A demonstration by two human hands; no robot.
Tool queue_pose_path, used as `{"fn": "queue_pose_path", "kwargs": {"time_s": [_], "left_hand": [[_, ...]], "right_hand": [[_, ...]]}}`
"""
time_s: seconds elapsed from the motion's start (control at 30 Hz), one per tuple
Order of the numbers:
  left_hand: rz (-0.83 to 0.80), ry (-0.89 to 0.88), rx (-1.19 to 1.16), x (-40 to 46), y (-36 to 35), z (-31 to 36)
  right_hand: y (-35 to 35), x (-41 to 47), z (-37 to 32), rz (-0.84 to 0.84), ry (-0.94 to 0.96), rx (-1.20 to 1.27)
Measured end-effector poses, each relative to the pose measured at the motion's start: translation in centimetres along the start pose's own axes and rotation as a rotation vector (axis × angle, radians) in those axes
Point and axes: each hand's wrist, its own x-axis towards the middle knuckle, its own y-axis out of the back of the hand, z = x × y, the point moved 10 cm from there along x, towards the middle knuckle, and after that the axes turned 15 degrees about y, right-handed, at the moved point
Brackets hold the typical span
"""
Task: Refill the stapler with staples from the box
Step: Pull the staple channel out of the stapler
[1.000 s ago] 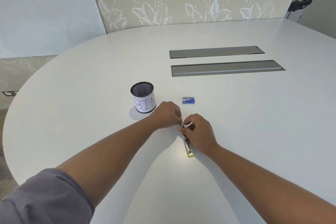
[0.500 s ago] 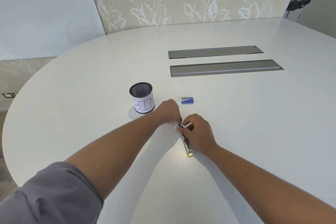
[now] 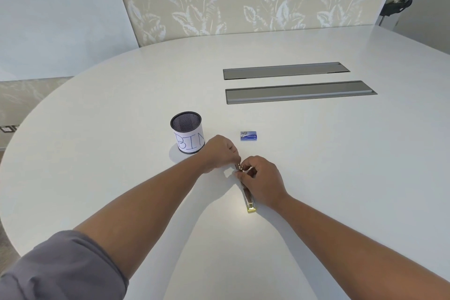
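Stapler (image 3: 248,198) unmoved on table; both hands still pinching far end.

Stapler (image 3: 248,198) flat; blue staple box (image 3: 248,135) beyond.

Two bare forearms show, each ending in a bare hand with nothing worn on wrist or fingers that can be made out. The left hand (image 3: 220,152) belongs to an arm whose upper part, at about 8 o'clock in the view, is covered by a grey sleeve (image 3: 60,268) of soft, matte cloth, pushed up to around the elbow with loose folds at its hem. The right hand (image 3: 261,181) belongs to an arm that shows no sleeve.
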Motion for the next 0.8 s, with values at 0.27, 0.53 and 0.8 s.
{"fn": "queue_pose_path", "kwargs": {"time_s": [0.27,0.53,0.8], "left_hand": [[-0.074,0.02,-0.489,0.6,0.8,-2.6],[-0.144,0.001,-0.745,0.7,-0.1,-4.3],[-0.132,-0.046,-0.783,1.1,-0.1,-4.7]], "right_hand": [[-0.1,0.1,-0.3,-0.024,-0.019,-0.009],[0.9,0.6,0.0,0.119,-0.15,0.422],[-0.8,4.6,-1.1,-0.086,-0.074,0.37]]}}
